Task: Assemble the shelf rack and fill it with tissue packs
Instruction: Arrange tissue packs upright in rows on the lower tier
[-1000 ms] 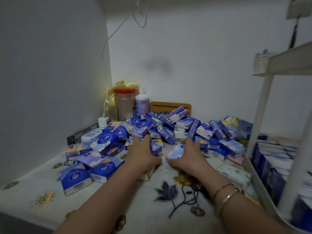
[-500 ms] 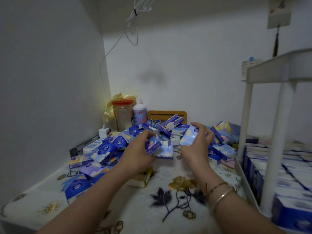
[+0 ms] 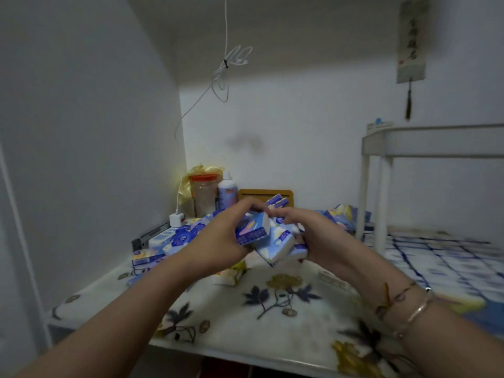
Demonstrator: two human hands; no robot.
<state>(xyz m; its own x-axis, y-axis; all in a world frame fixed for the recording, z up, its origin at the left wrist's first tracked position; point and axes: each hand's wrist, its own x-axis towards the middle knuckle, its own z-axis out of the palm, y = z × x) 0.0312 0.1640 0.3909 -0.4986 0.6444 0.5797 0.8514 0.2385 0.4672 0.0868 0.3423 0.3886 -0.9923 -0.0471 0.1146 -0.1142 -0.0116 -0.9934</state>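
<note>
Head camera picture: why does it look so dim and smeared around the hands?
Head view: the room light is low and bluish; the tissue packs between left hand and right hand are motion-blurred; the shelf rack bows from the wide-angle lens.

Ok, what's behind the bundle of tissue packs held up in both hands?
Behind the bundle of tissue packs, parts of the loose pile, a jar, a bottle and a wooden frame show; the pile's middle is covered.

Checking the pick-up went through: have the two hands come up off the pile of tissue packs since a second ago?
Yes. Both the left hand and right hand have risen off the tabletop, holding tissue packs between them at the level of the jar.
</note>
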